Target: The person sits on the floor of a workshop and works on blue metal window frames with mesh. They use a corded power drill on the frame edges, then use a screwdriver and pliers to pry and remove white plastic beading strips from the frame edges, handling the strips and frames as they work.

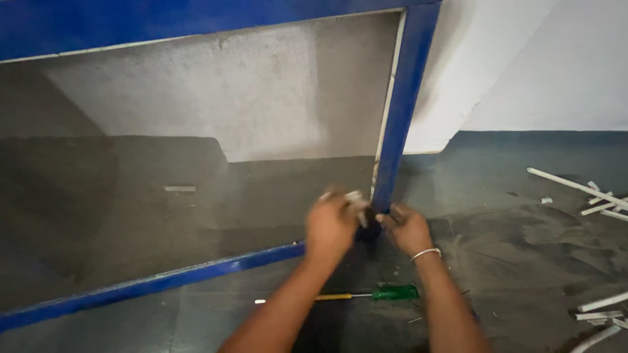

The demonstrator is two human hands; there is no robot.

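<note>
Frame (196, 278): a blue frame with grey mesh (196, 131) is leaning on the floor against the wall; its bottom rail is running up from the lower left to the lower right corner, where it is meeting the upright right post (399, 111).
Left hand (331, 225): it is working at that corner, just left of the post; fingers are curling around a small pale piece (355, 198), but motion blur is hiding what the piece is and how firmly it is being gripped.
Corner: it is sitting between the two hands, just right of the left fingertips and just left of the right ones; the post's long axis is rising from there, tilting slightly right.
Right hand (409, 229): wearing a thin bangle, it is resting at the post's foot, fingertips bunching together against the blue metal; both hands are about equally near.
Screwdriver (366, 295): green-handled, it is lying on the floor below the hands, untouched, shaft pointing left.
Strips (579, 188): white offcuts are lying scattered on the floor far right, well apart.
</note>
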